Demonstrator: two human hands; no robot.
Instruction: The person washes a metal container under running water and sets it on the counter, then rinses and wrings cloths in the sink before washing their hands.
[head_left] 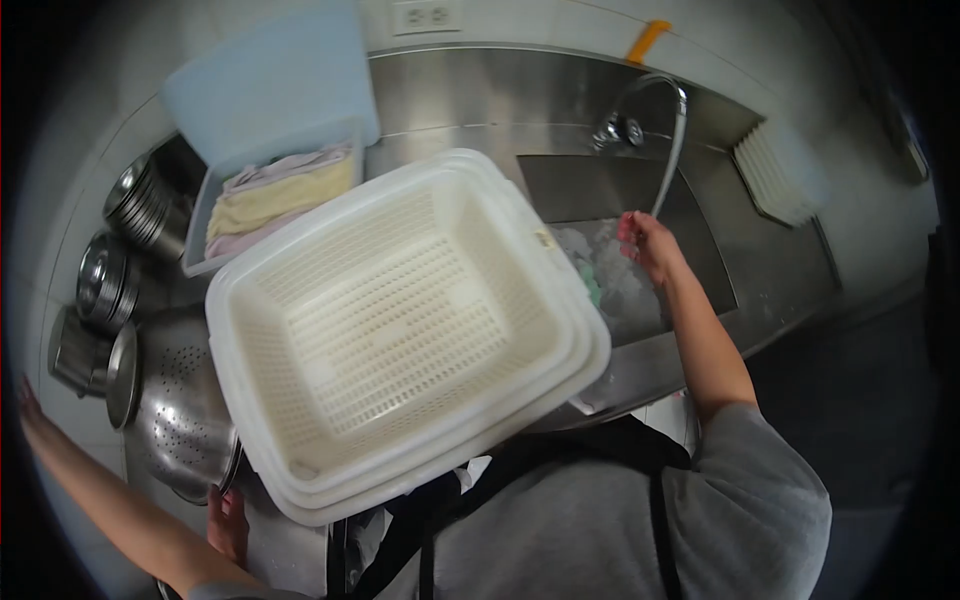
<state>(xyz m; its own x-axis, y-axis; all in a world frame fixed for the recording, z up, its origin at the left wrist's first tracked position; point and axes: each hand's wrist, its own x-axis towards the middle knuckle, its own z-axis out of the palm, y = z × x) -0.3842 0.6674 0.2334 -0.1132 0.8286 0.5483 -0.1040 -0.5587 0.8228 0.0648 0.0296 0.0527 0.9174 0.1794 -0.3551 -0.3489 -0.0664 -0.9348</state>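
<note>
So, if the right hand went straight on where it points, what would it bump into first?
The right hand would probably meet the far wall of the sink first, though its height and depth are hard to judge from this one view.

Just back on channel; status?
Right hand over sink, beside faucet spout. Left hand blurred, far-left edge. Stacked white baskets hide part of sink.

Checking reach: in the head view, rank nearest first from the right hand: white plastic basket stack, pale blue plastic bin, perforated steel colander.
1. White basket stack: left of the right hand.
2. Pale blue bin: farther left.
3. Steel colander: far left, lower.
</note>
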